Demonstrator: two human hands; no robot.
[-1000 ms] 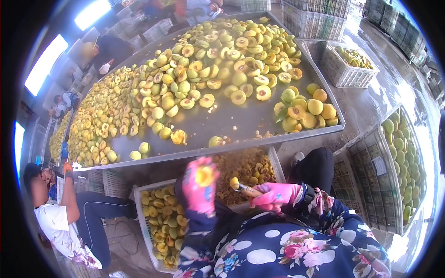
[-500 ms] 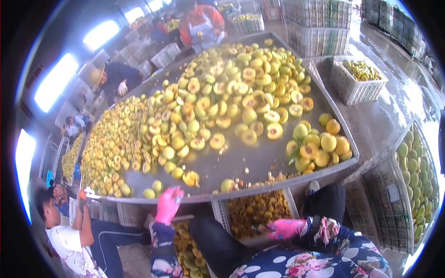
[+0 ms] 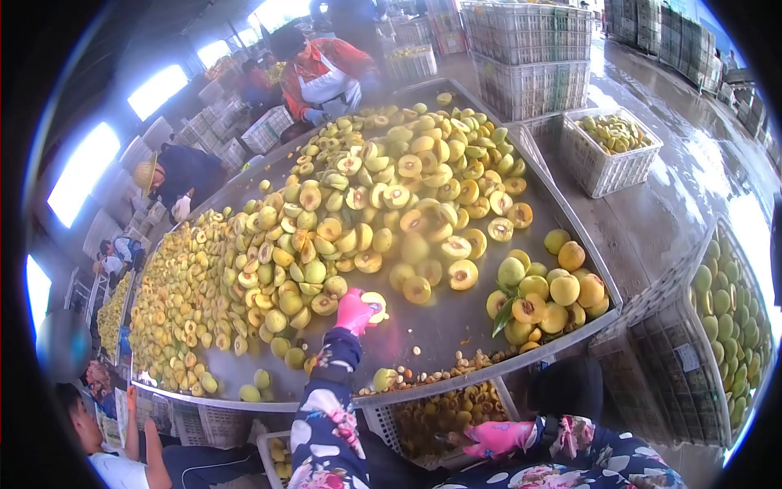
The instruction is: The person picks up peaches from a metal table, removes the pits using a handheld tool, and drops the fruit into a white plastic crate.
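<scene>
1. The left hand (image 3: 355, 311), in a bright pink glove, had its fingers curled down onto a yellow halved peach (image 3: 374, 306) lying on the tray, and was touching it; whether they had truly clamped around it I could not tell.
2. That half lay near the tray's near middle, cut face up, just short of the big heap; being round, it showed no clear long axis.
3. The flowered dark sleeve (image 3: 326, 416) ran straight out from the body over the tray's front edge.
4. The right hand (image 3: 497, 438), also pink-gloved, sat low by the lap with its fingers closed; what it gripped was too hidden to tell.
5. Just left of that hand stood a white slatted crate of orange-yellow pitted fruit (image 3: 444, 411), under the tray.
6. The wide grey metal tray (image 3: 456, 322) carried a heap of halved peaches and, at its right corner, a cluster of whole yellow peaches (image 3: 550, 292).
7. Small brown pits (image 3: 456, 367) were strewn along the front rim.
8. Other workers sat along the far side; stacked white crates (image 3: 529, 57) rose beyond, on wet concrete.
</scene>
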